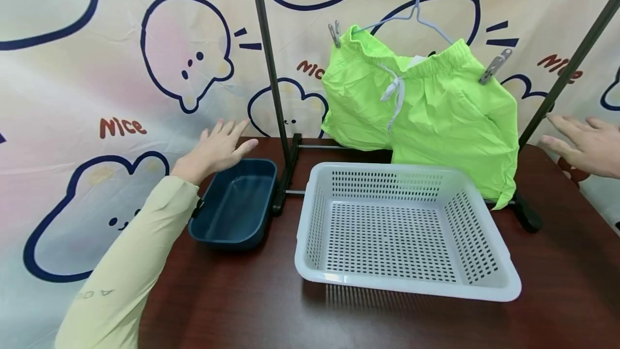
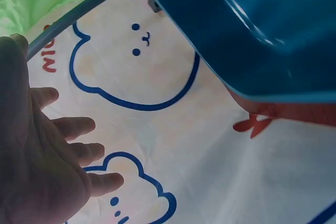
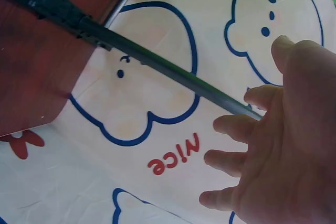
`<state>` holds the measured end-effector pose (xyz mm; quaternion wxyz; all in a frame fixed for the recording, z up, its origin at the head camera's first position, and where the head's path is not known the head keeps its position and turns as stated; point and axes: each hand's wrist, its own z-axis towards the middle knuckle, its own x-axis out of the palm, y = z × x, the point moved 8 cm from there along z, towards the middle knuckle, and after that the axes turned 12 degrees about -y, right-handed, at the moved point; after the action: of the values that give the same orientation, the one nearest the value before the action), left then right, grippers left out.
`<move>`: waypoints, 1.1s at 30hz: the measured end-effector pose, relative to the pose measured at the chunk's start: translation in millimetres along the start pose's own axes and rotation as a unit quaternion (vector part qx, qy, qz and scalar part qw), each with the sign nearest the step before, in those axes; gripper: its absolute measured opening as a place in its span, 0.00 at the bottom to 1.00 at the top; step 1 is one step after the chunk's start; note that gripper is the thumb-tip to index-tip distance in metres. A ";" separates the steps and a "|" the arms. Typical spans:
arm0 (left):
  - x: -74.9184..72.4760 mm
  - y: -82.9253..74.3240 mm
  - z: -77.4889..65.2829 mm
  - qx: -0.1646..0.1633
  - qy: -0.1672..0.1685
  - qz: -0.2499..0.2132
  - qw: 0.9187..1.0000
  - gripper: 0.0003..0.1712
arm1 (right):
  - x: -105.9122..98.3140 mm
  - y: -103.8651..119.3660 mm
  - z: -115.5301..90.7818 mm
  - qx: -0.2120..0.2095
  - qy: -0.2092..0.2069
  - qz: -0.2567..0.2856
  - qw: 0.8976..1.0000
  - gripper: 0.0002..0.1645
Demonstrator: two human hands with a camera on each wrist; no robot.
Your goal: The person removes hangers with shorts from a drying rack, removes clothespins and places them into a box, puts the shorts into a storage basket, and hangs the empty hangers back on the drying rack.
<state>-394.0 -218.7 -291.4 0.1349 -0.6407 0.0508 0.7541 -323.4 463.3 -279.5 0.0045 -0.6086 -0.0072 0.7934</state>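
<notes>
One pale sleeve (image 1: 123,263); left hand (image 1: 213,149) wide, holding nothing, near one blue basin (image 1: 234,203). One rack (image 1: 269,58). One white basket (image 1: 409,286); behind it hangs one pair of green shorts (image 1: 436,106): one hanger (image 1: 417,7), two clips (image 1: 495,66). Right hand (image 1: 588,143) wide, empty.

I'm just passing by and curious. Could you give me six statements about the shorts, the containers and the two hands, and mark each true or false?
1. The green shorts hang from a thin hanger. True.
2. The drawstring is bright red. False: the drawstring is white.
3. Both the left hand and the right hand hold nothing. True.
4. The blue basin stands left of the white basket in the head view. True.
5. The white basket has solid, unbroken walls. False: they are full of small holes.
6. The left hand is inside the white basket. False: it is near the blue basin.
</notes>
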 end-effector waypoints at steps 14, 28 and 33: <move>-16.4 -20.0 11.0 0.013 -0.067 -0.059 0.996 0.44 | -40.6 29.5 10.7 -0.017 -0.017 -0.004 1.000 0.48; -20.4 -31.4 20.3 -0.008 -0.098 -0.158 0.982 0.45 | -78.9 63.5 8.0 -0.042 -0.041 0.052 0.997 0.45; -22.1 -35.9 24.1 -0.017 -0.110 -0.182 0.977 0.43 | -88.3 71.2 10.5 -0.055 -0.056 0.067 0.995 0.42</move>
<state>-404.2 -181.4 -262.1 0.2637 -0.5548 -0.0943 0.7835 -310.5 390.6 -192.7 -0.0830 -0.5612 -0.0105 0.8234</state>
